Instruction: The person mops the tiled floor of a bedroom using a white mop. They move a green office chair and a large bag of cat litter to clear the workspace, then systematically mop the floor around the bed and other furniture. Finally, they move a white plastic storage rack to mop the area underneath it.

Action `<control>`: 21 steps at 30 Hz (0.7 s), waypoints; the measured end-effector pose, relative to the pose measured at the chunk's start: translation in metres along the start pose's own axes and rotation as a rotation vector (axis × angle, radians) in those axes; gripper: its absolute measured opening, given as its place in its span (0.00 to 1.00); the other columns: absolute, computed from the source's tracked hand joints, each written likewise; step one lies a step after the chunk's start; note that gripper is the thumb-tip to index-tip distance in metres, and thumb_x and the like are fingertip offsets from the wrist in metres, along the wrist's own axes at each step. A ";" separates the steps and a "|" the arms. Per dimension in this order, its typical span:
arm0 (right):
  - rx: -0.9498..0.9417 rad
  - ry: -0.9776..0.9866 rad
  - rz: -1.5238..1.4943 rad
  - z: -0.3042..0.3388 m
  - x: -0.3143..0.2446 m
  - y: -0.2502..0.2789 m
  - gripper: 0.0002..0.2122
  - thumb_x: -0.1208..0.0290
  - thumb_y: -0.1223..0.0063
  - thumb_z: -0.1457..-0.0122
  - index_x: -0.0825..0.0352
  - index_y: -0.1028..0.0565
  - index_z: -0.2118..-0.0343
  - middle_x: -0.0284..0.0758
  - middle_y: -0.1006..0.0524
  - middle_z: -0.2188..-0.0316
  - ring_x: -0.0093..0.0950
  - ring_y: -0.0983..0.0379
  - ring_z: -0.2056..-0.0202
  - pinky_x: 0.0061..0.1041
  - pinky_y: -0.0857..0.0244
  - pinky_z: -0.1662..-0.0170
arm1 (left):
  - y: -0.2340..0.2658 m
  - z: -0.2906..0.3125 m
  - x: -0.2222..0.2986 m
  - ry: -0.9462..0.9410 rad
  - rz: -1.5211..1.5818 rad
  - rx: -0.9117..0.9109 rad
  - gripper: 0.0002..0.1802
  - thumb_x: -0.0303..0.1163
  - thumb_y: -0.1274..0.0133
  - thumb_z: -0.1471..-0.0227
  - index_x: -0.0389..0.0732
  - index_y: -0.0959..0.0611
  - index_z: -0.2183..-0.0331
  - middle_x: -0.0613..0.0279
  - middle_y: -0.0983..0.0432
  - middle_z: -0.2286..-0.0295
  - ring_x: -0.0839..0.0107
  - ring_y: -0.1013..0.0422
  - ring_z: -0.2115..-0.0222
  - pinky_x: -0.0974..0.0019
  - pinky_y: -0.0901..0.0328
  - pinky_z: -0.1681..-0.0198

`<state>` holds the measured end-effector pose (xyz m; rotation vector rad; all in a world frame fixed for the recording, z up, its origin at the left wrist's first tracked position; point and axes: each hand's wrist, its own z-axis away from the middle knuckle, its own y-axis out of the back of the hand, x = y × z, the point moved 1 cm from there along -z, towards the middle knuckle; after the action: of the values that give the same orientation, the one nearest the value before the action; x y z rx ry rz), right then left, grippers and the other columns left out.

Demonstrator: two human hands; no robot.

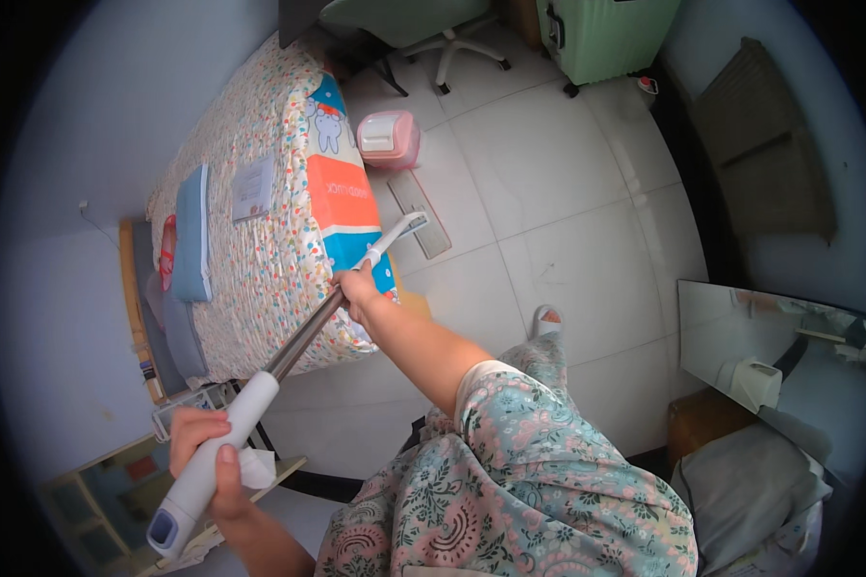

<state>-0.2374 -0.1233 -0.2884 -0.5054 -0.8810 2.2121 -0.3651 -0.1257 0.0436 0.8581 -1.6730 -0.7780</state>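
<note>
My fingers point(223, 471) are wrapping tightly around the white grip of the mop handle point(260, 394), with my left hand point(207, 457) clamping it low at seven o'clock and my right hand point(359, 291) closing around the metal shaft further up, near the centre. The flat mop head point(420, 213) is lying on the tiled floor point(568, 240) toward twelve o'clock, just beside the bed point(260, 240) and near the pink box point(388, 137). I am judging the mopping as under way rather than finished: the head is working the strip along the bedside, and the wide stretch of tiles toward two o'clock seems to be waiting, though I cannot tell wet from dry here. My right arm is stretching forward almost straight, while my left is bending close to my body. My slippered foot point(547, 320) is standing at three o'clock.
</note>
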 end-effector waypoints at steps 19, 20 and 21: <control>0.292 0.000 -0.499 0.136 -0.086 0.150 0.19 0.70 0.51 0.48 0.68 0.44 0.57 0.37 0.33 0.75 0.28 0.32 0.76 0.27 0.30 0.72 | 0.022 0.003 0.018 -0.165 0.500 -0.007 0.17 0.44 0.47 0.71 0.42 0.34 0.85 0.62 0.41 0.79 0.75 0.45 0.80 0.74 0.49 0.74; 0.311 0.035 -0.510 0.133 -0.080 0.148 0.15 0.71 0.52 0.47 0.69 0.42 0.61 0.38 0.33 0.76 0.28 0.33 0.78 0.26 0.31 0.75 | 0.025 0.003 0.023 -0.199 0.490 -0.063 0.17 0.43 0.47 0.71 0.43 0.34 0.85 0.62 0.41 0.79 0.75 0.45 0.80 0.74 0.49 0.75; 0.330 0.071 -0.521 0.130 -0.075 0.146 0.11 0.72 0.53 0.47 0.69 0.40 0.65 0.38 0.34 0.76 0.27 0.33 0.80 0.24 0.31 0.78 | 0.033 0.001 0.020 -0.297 0.523 -0.176 0.16 0.41 0.47 0.70 0.43 0.35 0.81 0.63 0.39 0.79 0.76 0.45 0.81 0.75 0.48 0.75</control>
<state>-0.3270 -0.3133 -0.2952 -0.1674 -0.5182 1.7941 -0.3754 -0.1252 0.0809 0.1648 -1.9393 -0.6902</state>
